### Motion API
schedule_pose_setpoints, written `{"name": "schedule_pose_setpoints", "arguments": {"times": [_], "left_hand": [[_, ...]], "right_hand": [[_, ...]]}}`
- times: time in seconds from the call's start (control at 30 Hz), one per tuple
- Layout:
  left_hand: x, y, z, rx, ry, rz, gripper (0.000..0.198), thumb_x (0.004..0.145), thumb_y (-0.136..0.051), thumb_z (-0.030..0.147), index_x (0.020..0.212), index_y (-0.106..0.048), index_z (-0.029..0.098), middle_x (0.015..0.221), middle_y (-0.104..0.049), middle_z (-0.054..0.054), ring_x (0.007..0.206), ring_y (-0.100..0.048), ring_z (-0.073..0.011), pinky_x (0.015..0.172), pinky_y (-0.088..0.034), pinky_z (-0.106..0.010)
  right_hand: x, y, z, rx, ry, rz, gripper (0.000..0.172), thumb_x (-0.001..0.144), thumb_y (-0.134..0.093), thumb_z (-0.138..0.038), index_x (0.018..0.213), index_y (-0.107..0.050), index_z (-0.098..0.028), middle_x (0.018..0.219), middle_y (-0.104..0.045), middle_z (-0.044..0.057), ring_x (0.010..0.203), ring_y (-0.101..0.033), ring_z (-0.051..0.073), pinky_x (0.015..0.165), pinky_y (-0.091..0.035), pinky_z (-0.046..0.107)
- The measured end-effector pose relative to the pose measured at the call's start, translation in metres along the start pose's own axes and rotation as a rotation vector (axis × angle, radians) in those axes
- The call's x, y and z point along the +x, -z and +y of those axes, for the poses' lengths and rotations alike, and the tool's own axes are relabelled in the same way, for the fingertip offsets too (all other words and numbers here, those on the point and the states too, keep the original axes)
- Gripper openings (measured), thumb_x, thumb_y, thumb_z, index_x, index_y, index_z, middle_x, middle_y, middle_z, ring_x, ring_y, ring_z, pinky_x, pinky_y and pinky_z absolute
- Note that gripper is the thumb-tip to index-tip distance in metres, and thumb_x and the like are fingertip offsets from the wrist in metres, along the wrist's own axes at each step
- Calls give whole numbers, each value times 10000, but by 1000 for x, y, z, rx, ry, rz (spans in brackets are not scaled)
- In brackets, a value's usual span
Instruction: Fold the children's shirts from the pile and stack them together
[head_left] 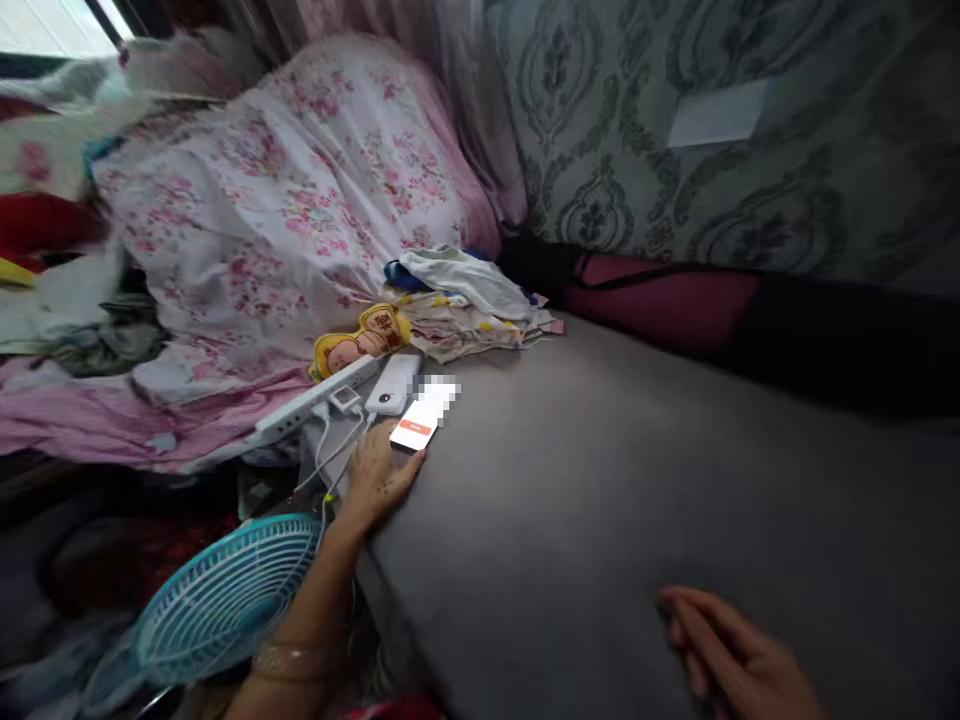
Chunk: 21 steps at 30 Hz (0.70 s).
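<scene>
My left hand [377,478] grips the near end of a smartphone [417,425], its thumb at the right corner and its fingers along the left side. The phone's screen is lit white with an orange bar, and part of it is blurred out. Just beyond my fingers lies a white power bank [394,384] with a cable. A white charger [345,400] and a plug sit by a long white power strip [319,398]. Low on the right, my right hand [739,655] hovers over the grey surface, fingers curled and pressed together; what they hold, if anything, cannot be made out.
A turquoise fan [232,600] stands below the edge, beside my left forearm. Folded clothes [476,310] and a yellow cartoon cushion [360,342] lie at the back of the grey surface [585,500]. Floral bedding [300,190] is heaped behind. A black-and-maroon bundle [667,300] lines the wall.
</scene>
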<state>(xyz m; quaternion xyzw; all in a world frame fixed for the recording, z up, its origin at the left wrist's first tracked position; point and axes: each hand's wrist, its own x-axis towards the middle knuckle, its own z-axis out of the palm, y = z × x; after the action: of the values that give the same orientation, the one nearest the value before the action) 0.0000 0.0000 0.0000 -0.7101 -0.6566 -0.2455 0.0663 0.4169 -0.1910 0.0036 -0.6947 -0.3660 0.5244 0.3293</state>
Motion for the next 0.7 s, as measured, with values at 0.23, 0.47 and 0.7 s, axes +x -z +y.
{"name": "schedule_pose_setpoints", "arguments": {"times": [0.23, 0.47, 0.7], "left_hand": [[1, 0, -2, -27, 18, 10, 596, 809, -578, 547, 1246, -487, 152, 1229, -601, -160, 1150, -547, -346, 960, -447, -469], [3, 1, -1, -36, 32, -19, 601, 806, -574, 551, 1241, -480, 148, 1234, -596, -165, 1160, -543, -352, 969, -441, -491], [3, 0, 1, -39, 47, -20, 597, 801, -577, 548, 1243, -485, 157, 1244, -593, -162, 1170, -540, -350, 983, -435, -489]], "right_hand": [[-3, -3, -8, 15, -19, 34, 624, 694, -615, -749, 994, -676, -205, 636, -613, 5, 392, -491, 100, 357, -407, 223], [1, -2, -3, 35, -14, 22, 606, 697, -625, -732, 1012, -677, -216, 674, -629, 19, 416, -510, 111, 350, -414, 226], [0, -4, -2, 37, 10, 55, 557, 714, -638, -692, 999, -686, -215, 692, -638, 26, 417, -502, 101, 349, -406, 215]]}}
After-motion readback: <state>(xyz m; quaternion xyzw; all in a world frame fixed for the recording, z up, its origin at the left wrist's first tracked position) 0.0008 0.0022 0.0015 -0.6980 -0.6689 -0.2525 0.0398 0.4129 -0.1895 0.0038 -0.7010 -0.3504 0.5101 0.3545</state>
